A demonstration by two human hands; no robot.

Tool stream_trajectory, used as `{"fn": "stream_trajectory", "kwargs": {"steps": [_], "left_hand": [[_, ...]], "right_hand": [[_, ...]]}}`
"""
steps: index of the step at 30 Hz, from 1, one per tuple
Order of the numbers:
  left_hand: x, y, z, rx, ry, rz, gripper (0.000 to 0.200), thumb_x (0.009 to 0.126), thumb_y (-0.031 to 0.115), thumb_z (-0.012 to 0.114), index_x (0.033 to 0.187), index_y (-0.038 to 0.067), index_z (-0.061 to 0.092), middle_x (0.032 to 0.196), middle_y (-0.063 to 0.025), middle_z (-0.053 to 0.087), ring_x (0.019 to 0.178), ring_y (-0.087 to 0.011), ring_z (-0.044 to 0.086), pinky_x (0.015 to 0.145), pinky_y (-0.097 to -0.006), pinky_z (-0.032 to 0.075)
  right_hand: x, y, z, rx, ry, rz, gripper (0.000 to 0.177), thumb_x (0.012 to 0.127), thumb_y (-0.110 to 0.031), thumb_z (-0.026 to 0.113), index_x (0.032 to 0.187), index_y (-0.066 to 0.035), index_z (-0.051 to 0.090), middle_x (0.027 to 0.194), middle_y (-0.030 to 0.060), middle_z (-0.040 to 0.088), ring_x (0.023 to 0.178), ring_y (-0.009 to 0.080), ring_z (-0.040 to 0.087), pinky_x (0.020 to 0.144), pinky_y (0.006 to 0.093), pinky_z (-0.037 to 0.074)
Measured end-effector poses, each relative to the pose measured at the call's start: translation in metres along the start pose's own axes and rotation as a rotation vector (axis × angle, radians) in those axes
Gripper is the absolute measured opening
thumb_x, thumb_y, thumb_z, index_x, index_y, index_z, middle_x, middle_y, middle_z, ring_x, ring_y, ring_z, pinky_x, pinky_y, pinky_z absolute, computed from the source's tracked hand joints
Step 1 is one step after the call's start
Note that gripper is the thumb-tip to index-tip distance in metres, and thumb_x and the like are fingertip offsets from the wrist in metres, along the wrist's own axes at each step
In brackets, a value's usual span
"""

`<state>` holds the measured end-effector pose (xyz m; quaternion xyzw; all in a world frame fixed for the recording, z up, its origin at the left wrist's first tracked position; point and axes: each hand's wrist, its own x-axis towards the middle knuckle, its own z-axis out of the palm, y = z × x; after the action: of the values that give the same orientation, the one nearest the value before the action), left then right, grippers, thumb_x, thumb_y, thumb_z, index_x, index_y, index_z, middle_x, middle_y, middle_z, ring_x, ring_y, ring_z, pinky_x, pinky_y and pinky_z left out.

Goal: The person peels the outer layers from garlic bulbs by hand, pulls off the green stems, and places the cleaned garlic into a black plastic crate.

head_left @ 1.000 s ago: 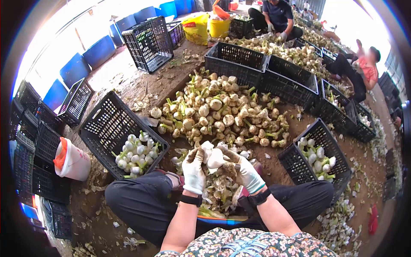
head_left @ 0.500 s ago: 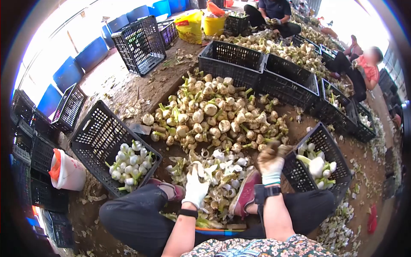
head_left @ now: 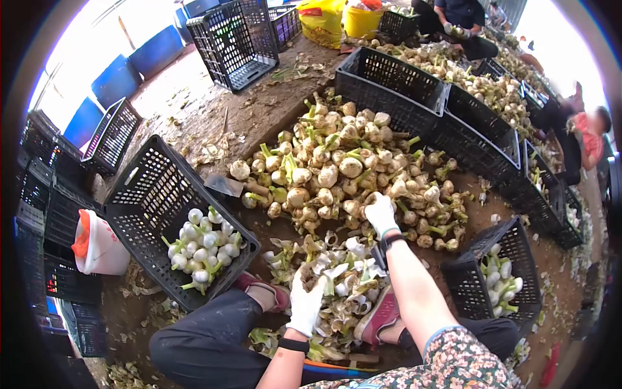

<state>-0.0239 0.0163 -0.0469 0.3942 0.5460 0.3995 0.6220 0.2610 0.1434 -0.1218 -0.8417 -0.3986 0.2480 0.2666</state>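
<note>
My left hand (head_left: 306, 305), in a white glove with a brown-stained palm side, is held low over a heap of garlic peelings (head_left: 350, 285). Its fingers are partly curled and apart, and no bulb shows in them. My right hand (head_left: 381, 215), also gloved, reaches forward to the near edge of a big pile of untrimmed garlic bulbs (head_left: 350, 168). Its fingers stretch down onto the bulbs, their tips partly hidden. Cleaned white garlic bulbs (head_left: 206, 246) lie in a black crate (head_left: 152, 188) on my left. More cleaned bulbs (head_left: 500, 282) sit in a smaller-looking tilted crate (head_left: 463, 279) on my right.
Black crates (head_left: 389, 84) form a row behind the pile and curve right. A white bucket (head_left: 103, 249) stands at the left. A flat blade-like piece (head_left: 224, 186) lies by the pile. Two people (head_left: 461, 26) (head_left: 589, 139) sit farther back among more garlic.
My right hand has gone from beside the right crate forward and left to the pile. My left hand has turned, showing its stained side. The view has shifted.
</note>
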Motion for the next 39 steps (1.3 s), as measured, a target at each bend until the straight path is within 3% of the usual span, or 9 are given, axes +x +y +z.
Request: {"fn": "stream_trajectory", "kwargs": {"steps": [3,5,7,9,11,16,25,33,39], "left_hand": [[0.000,0.002,0.004,-0.219,-0.042,-0.090,0.054,0.093,0.007,0.065,0.141,0.001,0.041,0.136,-0.0105,0.052,0.119,-0.0205,0.053,0.103,-0.0326,0.043],[-0.006,0.011,0.008,-0.407,-0.166,-0.221,0.058,0.097,0.022,0.062,0.146,0.007,0.035,0.137,-0.0101,0.050,0.116,-0.0239,0.056,0.099,-0.0362,0.047],[-0.014,0.023,0.010,-0.776,-0.352,-0.388,0.057,0.098,0.029,0.060,0.146,0.012,0.036,0.139,-0.0106,0.048,0.115,-0.0219,0.057,0.094,-0.0366,0.052],[-0.023,0.040,0.016,-0.853,-0.402,-0.256,0.048,0.100,0.026,0.056,0.143,0.013,0.040,0.130,-0.0102,0.057,0.105,-0.0207,0.063,0.089,-0.0372,0.056],[-0.030,0.047,0.010,-0.699,-0.232,0.036,0.047,0.098,0.015,0.059,0.141,0.013,0.042,0.126,-0.0089,0.060,0.100,-0.0205,0.065,0.087,-0.0351,0.056],[-0.045,0.054,0.008,-0.380,-0.242,0.336,0.068,0.084,-0.003,0.072,0.142,0.009,0.040,0.126,-0.0069,0.056,0.109,-0.0167,0.060,0.094,-0.0309,0.053],[-0.057,0.058,0.003,0.035,-0.243,0.708,0.079,0.071,-0.011,0.079,0.139,0.006,0.041,0.131,-0.0079,0.053,0.115,-0.0188,0.056,0.097,-0.0321,0.051],[-0.070,0.069,0.005,-0.271,-0.323,0.474,0.077,0.067,-0.008,0.082,0.135,0.006,0.048,0.130,-0.0085,0.049,0.114,-0.0198,0.056,0.097,-0.0316,0.049],[-0.077,0.086,-0.005,-0.594,-0.434,0.154,0.053,0.091,0.014,0.070,0.137,0.010,0.045,0.124,-0.0076,0.058,0.104,-0.0173,0.062,0.080,-0.0288,0.055]], "right_hand": [[-0.061,0.004,-0.005,0.775,0.054,-0.030,0.031,0.079,-0.008,0.073,0.106,-0.009,0.058,0.095,0.0124,0.065,0.088,0.0265,0.065,0.078,0.0365,0.054],[-0.140,-0.048,-0.041,1.363,-0.174,0.310,0.021,0.082,-0.001,0.072,0.098,-0.007,0.059,0.098,0.0091,0.065,0.089,0.0197,0.065,0.080,0.0326,0.056],[-0.180,-0.059,-0.037,1.598,-0.285,0.152,0.019,0.084,0.000,0.071,0.097,-0.006,0.058,0.107,0.0102,0.064,0.097,0.0203,0.064,0.087,0.0336,0.055],[-0.220,-0.062,-0.034,1.105,-0.384,-0.370,0.020,0.086,0.004,0.068,0.103,-0.004,0.059,0.124,0.0096,0.059,0.110,0.0177,0.059,0.093,0.0324,0.052],[-0.242,-0.084,-0.062,1.311,-0.482,-0.004,0.026,0.085,0.002,0.070,0.108,-0.002,0.060,0.122,0.0096,0.060,0.109,0.0157,0.059,0.093,0.0311,0.051],[-0.259,-0.107,-0.083,0.969,-0.389,-0.307,0.032,0.091,-0.014,0.069,0.120,0.000,0.063,0.113,0.0062,0.067,0.100,0.0107,0.061,0.088,0.0258,0.049],[-0.297,-0.131,-0.096,1.053,-0.241,-0.022,0.024,0.086,-0.014,0.075,0.104,0.000,0.067,0.097,0.0049,0.070,0.089,0.0128,0.064,0.083,0.0279,0.052],[-0.293,-0.107,-0.109,1.198,-0.428,-0.114,0.024,0.088,-0.001,0.065,0.112,0.004,0.065,0.103,0.0091,0.070,0.090,0.0153,0.067,0.080,0.0294,0.056],[-0.279,-0.087,-0.119,1.041,-0.389,-0.375,0.029,0.086,0.006,0.065,0.115,0.000,0.065,0.107,0.0055,0.070,0.095,0.0117,0.064,0.086,0.0281,0.052]]}}
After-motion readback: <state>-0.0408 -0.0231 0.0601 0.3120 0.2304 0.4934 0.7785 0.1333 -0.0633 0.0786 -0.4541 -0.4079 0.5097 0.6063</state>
